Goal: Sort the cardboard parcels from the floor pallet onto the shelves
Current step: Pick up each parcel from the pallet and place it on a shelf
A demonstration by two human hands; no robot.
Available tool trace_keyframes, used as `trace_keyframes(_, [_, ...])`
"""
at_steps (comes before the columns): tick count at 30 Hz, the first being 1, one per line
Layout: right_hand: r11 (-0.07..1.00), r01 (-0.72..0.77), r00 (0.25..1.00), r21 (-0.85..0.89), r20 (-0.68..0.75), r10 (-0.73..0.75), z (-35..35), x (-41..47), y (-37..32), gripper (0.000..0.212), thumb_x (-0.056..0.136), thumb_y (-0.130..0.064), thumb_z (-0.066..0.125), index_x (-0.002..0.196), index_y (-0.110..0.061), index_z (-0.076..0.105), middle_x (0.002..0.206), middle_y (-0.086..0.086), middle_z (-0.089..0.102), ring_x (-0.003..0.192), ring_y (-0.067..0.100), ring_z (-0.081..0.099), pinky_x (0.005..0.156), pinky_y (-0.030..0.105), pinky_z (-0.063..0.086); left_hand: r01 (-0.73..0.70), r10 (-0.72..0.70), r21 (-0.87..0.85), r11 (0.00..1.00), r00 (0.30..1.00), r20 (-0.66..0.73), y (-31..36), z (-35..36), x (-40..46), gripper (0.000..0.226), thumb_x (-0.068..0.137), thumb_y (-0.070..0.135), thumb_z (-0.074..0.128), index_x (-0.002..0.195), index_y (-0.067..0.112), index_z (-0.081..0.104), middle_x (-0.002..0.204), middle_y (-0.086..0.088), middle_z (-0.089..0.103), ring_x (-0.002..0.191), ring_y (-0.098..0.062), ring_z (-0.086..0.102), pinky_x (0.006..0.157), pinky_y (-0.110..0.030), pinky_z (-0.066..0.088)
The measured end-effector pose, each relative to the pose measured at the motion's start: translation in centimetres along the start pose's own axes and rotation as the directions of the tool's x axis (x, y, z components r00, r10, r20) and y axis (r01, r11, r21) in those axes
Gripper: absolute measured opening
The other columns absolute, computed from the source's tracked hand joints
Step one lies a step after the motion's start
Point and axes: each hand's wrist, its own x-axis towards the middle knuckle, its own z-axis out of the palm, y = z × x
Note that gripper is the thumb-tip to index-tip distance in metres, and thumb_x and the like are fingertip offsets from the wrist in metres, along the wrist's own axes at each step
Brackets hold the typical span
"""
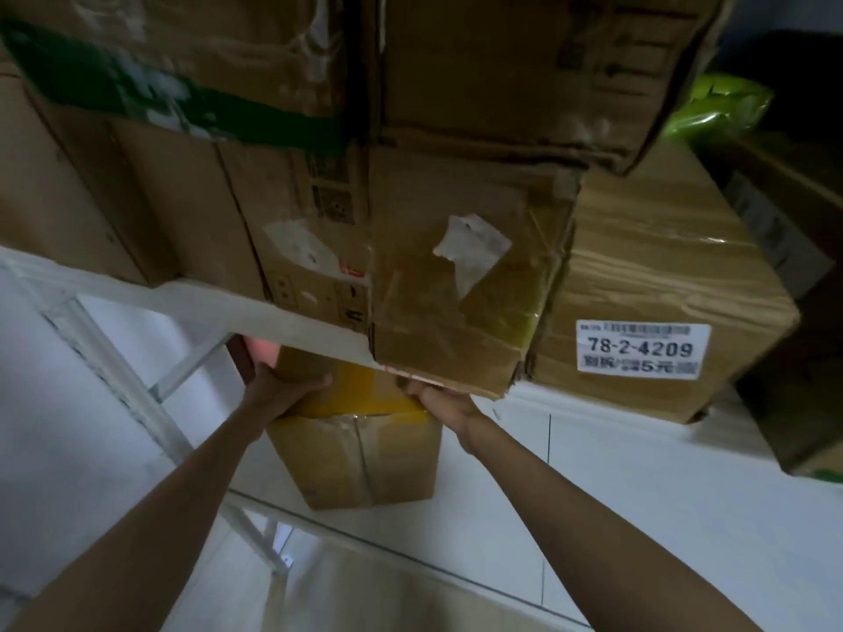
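A cardboard parcel [365, 458] with yellow tape across its top sits between my two hands, under the edge of the white shelf [255, 307]. My left hand [278, 385] grips its top left corner, fingers curled over the edge. At the top right corner my right hand [433, 396] holds the same parcel; its fingers are partly hidden behind a taped box [460, 289] that overhangs the shelf edge.
The shelf above carries several large cardboard boxes [191, 184]. A taped box with a white label reading 78-2-4209 [643, 346] stands at the right. White shelf uprights [114, 358] run down the left. A green bag [725, 102] lies at the far right.
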Motion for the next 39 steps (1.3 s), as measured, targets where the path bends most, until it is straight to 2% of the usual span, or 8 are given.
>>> trace_keyframes(4, [0.988, 0.145, 0.981, -0.047, -0.126, -0.150, -2.5, -2.1, 2.0, 0.050, 0.082, -0.053, 0.071, 0.125, -0.030, 0.063, 0.133, -0.001, 0.063, 0.128, 0.025, 0.055, 0.112, 0.042, 0.043, -0.013, 0.010, 0.050, 0.999, 0.999, 0.051, 1.1, 2.9, -3.1, 0.148, 0.048, 0.069, 0.083, 0.159, 0.010, 0.004, 0.156, -0.017, 0.036, 0.139, -0.039, 0.040, 0.113, -0.055, 0.038])
trace_keyframes(7, [0.978, 0.208, 0.963, 0.004, -0.173, -0.205, -6.0, -3.7, 4.9, 0.073, 0.083, -0.048, 0.073, 0.144, -0.027, 0.040, 0.141, 0.004, 0.053, 0.134, 0.029, 0.048, 0.115, 0.046, 0.039, -0.064, 0.061, 0.088, 0.994, 0.997, 0.040, 2.2, 6.0, -4.7, 0.136, 0.059, 0.064, 0.087, 0.157, 0.005, 0.012, 0.155, -0.017, 0.038, 0.138, -0.038, 0.042, 0.112, -0.051, 0.040])
trace_keyframes(14, [0.985, 0.160, 0.959, 0.064, -0.248, -0.140, -15.9, -10.3, 13.0, 0.094, 0.081, -0.054, 0.074, 0.156, -0.037, 0.020, 0.146, 0.002, 0.045, 0.131, 0.029, 0.049, 0.114, 0.048, 0.041, -0.242, 0.206, 0.143, 0.960, 0.951, 0.229, 6.2, 15.0, -12.3, 0.145, 0.038, 0.078, 0.081, 0.153, 0.017, 0.019, 0.148, -0.008, 0.046, 0.131, -0.033, 0.050, 0.106, -0.049, 0.045])
trace_keyframes(20, [0.991, 0.118, 0.955, 0.067, -0.281, -0.095, -24.0, -17.5, 20.6, 0.093, 0.082, -0.058, 0.072, 0.156, -0.042, 0.019, 0.147, 0.001, 0.039, 0.134, 0.028, 0.043, 0.117, 0.048, 0.037, -0.376, 0.316, 0.111, 0.920, 0.879, 0.357, 9.4, 24.1, -19.6, 0.137, 0.045, 0.074, 0.083, 0.156, 0.028, 0.017, 0.146, -0.001, 0.049, 0.132, -0.030, 0.051, 0.110, -0.047, 0.043])
trace_keyframes(24, [0.993, 0.070, 0.926, 0.096, -0.376, -0.029, -28.5, -21.8, 25.6, 0.083, 0.085, -0.059, 0.068, 0.153, -0.044, 0.023, 0.143, 0.001, 0.039, 0.133, 0.031, 0.042, 0.114, 0.053, 0.039, -0.505, 0.420, 0.119, 0.855, 0.809, 0.411, 11.3, 29.5, -24.5, 0.109, 0.062, 0.074, 0.078, 0.151, 0.038, 0.027, 0.142, 0.004, 0.054, 0.127, -0.026, 0.055, 0.108, -0.046, 0.045])
trace_keyframes(30, [0.962, -0.002, 0.848, 0.273, -0.510, 0.146, -32.4, -26.2, 31.8, 0.080, 0.086, -0.064, 0.065, 0.151, -0.035, 0.028, 0.151, 0.006, 0.042, 0.128, 0.033, 0.050, 0.107, 0.052, 0.047, -0.714, 0.591, 0.134, 0.687, 0.657, 0.468, 13.8, 35.6, -29.1, 0.063, 0.094, 0.077, 0.028, 0.142, 0.040, 0.048, 0.147, 0.002, 0.050, 0.138, -0.028, 0.044, 0.111, -0.054, 0.039])
trace_keyframes(34, [0.940, -0.042, 0.823, 0.338, -0.522, 0.225, -33.1, -28.0, 34.3, 0.090, 0.078, -0.073, 0.066, 0.151, -0.032, 0.034, 0.152, 0.008, 0.042, 0.133, 0.034, 0.047, 0.113, 0.052, 0.040, -0.776, 0.608, 0.091, 0.624, 0.556, 0.567, 13.8, 38.3, -29.2, 0.041, 0.104, 0.048, 0.046, 0.140, 0.033, 0.055, 0.151, 0.000, 0.046, 0.141, -0.024, 0.040, 0.116, -0.051, 0.035])
trace_keyframes(39, [0.888, -0.020, 0.825, 0.459, -0.495, 0.274, -32.9, -28.7, 35.7, 0.090, 0.079, -0.074, 0.063, 0.152, -0.028, 0.035, 0.150, 0.006, 0.045, 0.121, 0.027, 0.052, 0.093, 0.041, 0.044, -0.566, 0.439, 0.066, 0.822, 0.703, 0.560, 11.0, 39.1, -26.8, 0.062, 0.093, 0.049, 0.065, 0.147, 0.027, 0.044, 0.151, -0.005, 0.043, 0.135, -0.028, 0.046, 0.109, -0.046, 0.043])
